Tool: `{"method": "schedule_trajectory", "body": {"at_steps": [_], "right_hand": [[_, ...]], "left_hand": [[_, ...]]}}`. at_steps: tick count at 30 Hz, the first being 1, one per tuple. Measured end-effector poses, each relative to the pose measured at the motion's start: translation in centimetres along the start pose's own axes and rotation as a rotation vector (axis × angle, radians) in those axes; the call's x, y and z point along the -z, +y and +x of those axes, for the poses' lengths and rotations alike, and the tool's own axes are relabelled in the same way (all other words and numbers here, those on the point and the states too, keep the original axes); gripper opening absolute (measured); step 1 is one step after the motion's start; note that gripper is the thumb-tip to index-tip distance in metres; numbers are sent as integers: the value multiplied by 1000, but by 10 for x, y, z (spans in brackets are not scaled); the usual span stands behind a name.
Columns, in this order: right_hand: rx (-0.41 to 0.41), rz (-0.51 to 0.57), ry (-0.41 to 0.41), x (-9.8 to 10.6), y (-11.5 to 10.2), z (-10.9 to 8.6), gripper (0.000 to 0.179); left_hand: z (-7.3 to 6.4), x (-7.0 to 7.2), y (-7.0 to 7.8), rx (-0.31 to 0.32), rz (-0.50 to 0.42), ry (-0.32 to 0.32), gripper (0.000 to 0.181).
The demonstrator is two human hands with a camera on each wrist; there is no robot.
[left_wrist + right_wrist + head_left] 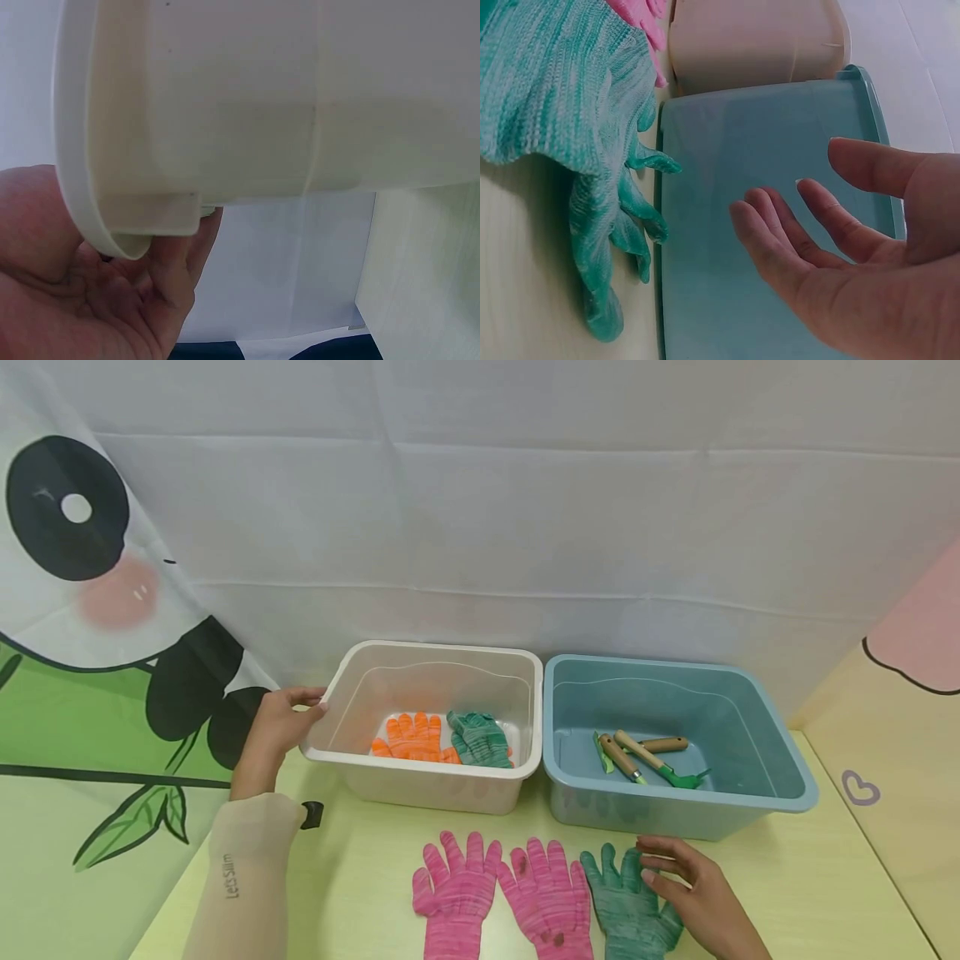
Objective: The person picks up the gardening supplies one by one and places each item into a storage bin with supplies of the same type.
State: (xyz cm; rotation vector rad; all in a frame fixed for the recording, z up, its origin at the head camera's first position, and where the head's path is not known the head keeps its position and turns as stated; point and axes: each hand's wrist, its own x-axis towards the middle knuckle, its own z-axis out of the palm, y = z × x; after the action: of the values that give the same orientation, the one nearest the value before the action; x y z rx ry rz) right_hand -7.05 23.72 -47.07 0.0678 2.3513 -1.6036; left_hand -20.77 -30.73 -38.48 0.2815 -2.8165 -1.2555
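My left hand grips the left rim of a white plastic tub; in the left wrist view its fingers curl beneath the tub's lip. Inside the tub lie an orange glove and a crumpled green glove. On the table in front are two pink gloves laid flat, the right one with dark stains. Beside them lies a green glove. Over that glove's right side hovers my right hand, holding nothing, its fingers loosely bent and apart from the glove in the right wrist view.
A blue plastic tub stands right beside the white one. It holds several small garden tools with wooden handles, among them a green-headed rake. A pale cloth wall rises close behind both tubs. The table is light yellow.
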Motion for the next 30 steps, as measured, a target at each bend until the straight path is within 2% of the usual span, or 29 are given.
{"method": "schedule_trajectory", "body": {"at_steps": [13, 23, 30], "right_hand": [[-16, -16, -4, -1, 8, 0, 45], [-24, -37, 6, -1, 12, 1, 42], [-72, -73, 15, -1, 15, 2, 42]], "left_hand": [[-2, -2, 1, 4, -2, 30, 44], [-4, 0, 4, -15, -2, 13, 45], [-6, 0, 4, -3, -9, 10, 46]]}}
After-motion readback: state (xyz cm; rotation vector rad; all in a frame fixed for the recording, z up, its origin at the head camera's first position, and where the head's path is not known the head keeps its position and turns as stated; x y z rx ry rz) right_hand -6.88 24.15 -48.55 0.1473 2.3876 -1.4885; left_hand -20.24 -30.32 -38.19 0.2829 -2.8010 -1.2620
